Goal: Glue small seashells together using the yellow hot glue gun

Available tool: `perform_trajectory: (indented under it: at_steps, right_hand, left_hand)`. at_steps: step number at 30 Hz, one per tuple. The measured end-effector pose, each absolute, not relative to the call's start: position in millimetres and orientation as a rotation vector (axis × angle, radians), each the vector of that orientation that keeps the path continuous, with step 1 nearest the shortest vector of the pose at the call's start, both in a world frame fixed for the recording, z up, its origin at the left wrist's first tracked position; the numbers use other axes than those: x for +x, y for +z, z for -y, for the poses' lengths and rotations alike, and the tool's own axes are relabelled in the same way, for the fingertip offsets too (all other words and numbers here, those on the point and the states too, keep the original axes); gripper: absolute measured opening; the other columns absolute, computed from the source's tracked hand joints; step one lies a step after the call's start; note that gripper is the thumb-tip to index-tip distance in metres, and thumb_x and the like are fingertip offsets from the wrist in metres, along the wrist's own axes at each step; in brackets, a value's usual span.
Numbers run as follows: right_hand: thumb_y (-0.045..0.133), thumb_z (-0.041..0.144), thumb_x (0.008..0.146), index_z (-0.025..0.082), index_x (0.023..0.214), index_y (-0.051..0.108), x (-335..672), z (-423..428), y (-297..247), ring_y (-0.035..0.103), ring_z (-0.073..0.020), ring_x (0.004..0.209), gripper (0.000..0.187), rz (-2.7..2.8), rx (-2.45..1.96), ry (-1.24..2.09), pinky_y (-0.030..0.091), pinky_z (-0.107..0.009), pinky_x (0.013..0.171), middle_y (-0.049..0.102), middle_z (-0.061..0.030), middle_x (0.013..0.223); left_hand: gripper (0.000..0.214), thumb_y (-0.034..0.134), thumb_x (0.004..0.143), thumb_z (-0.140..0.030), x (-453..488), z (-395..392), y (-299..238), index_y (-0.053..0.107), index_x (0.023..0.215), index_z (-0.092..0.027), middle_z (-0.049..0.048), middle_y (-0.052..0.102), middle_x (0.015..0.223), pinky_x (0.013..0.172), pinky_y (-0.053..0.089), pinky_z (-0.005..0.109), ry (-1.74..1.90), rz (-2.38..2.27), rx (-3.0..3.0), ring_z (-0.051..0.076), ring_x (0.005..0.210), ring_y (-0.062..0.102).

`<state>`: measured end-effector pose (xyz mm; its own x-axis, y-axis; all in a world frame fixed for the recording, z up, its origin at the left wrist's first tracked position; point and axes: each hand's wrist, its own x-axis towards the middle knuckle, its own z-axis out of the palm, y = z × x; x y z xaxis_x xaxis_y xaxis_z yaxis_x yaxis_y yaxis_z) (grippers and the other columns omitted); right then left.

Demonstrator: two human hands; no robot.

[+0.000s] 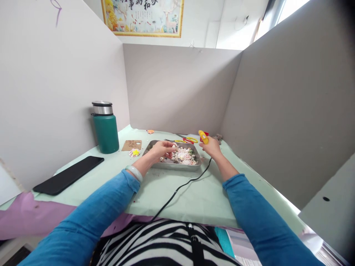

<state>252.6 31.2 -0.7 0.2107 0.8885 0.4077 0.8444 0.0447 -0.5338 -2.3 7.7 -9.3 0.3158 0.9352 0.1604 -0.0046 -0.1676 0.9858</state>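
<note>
A shallow metal tray (177, 166) full of seashells (185, 156) sits on the table before me. Above its left part, my left hand (163, 149) pinches a small pale shell (174, 147) between thumb and fingers. Beyond the tray's right end, my right hand (211, 147) is wrapped round a yellow hot glue gun (203, 136), whose handle is mostly hidden in the fist. From that hand a black cord (191, 181) runs toward me over the table's front edge.
A green bottle (105, 133) and a black phone-like slab (69, 174) are at left. Beside the tray lie brown card (131, 145) and a flower-shaped piece (134, 152). Scissors (188, 139) rest behind it, an orange piece (150, 131) farther back. Grey partitions (180, 88) enclose the table.
</note>
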Motion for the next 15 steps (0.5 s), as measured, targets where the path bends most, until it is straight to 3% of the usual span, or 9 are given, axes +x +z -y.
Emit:
perform_trajectory:
  at_steps: [5,15]
  right_hand:
    - [0.064,0.032,0.068,0.017,0.097,0.059,205.6,-3.8,10.0,0.055,-0.0109,0.053,0.033,1.627,-1.086,0.501,0.044,-0.024,0.051,0.062,-0.0004,0.073]
    - [0.063,0.027,0.066,0.015,0.090,0.056,177.5,10.7,0.0,0.050,-0.0081,0.048,0.027,1.610,-0.967,0.759,0.038,-0.019,0.042,0.055,0.0033,0.063]
  left_hand:
    - [0.044,0.082,0.054,-0.035,-0.4,-3.5,-6.4,0.060,0.085,-0.011,0.0017,0.060,0.069,0.055,0.050,0.027,1.098,-0.862,1.522,0.008,0.051,0.054]
    - [0.038,0.078,0.059,-0.035,1.2,3.1,-2.1,0.061,0.083,-0.011,0.0007,0.059,0.065,0.054,0.047,0.025,1.082,-0.861,1.586,0.009,0.051,0.053]
